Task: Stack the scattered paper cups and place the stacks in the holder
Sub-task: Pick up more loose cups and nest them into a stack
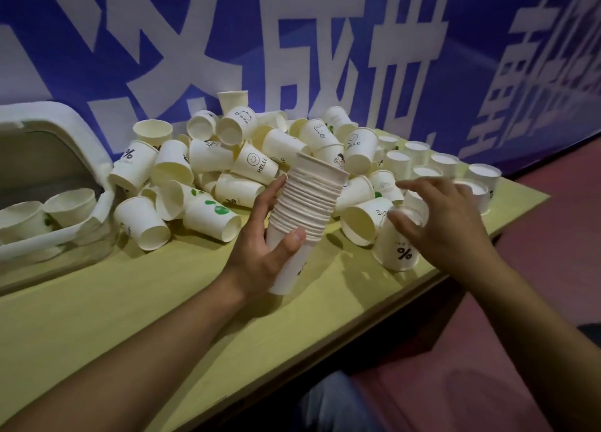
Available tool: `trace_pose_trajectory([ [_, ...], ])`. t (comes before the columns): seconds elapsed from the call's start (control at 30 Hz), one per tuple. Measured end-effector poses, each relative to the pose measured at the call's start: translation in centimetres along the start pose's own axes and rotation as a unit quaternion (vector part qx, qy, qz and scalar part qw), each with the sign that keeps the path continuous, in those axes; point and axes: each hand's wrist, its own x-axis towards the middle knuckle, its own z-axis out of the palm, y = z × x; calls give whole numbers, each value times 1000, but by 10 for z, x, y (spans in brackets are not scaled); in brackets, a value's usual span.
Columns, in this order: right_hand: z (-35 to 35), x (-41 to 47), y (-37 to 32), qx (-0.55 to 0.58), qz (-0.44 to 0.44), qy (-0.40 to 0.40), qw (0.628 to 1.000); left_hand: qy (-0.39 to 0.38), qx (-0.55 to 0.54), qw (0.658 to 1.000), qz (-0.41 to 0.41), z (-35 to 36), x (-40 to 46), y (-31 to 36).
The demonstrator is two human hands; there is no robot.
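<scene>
- Clearly we are partway through: our left hand [260, 252] holds a tall stack [305, 217] of nested cups, tilted, above the middle of the worktop [97, 317].
- Much is left, as we judge it. A big heap of loose cups [227, 165] lies along the far edge, most on their sides, and a group of upside-down cups [432, 168] stands toward the far right corner.
- The holder [52, 145] sits at the left edge; we see at least two cups [70, 205] inside it.
- Left fingers: curled round the stack, thumb pressed on its near side, the others wrapped behind. The grip is firm on the lower half.
- Right hand [445, 223]: spread fingers closing over the base of an upside-down cup marked with a percent sign [398, 246], near the right edge. We judge this one goes on the stack next.
- Whether that cup has left the worktop, we cannot tell.
</scene>
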Motion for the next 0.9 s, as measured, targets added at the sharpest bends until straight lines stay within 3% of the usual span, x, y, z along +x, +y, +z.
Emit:
trace_pose_trajectory([
  [0.1, 8, -2, 7, 50, 27, -72, 996, -9, -2, 1000, -1, 4, 1, -1],
  [0.43, 6, -12, -4, 155, -32, -109, 981, 0, -33, 999, 11, -6, -5, -3],
  [0.7, 17, -10, 0, 78, -93, -295, 948, 10, -32, 999, 9, -17, -12, -3],
  [0.8, 14, -5, -3, 101, -102, -298, 944, 15, -30, 999, 6, -19, -13, -2],
  [0.9, 7, -2, -3, 171, -100, -243, 949, 14, -30, 999, 4, -20, -15, -2],
])
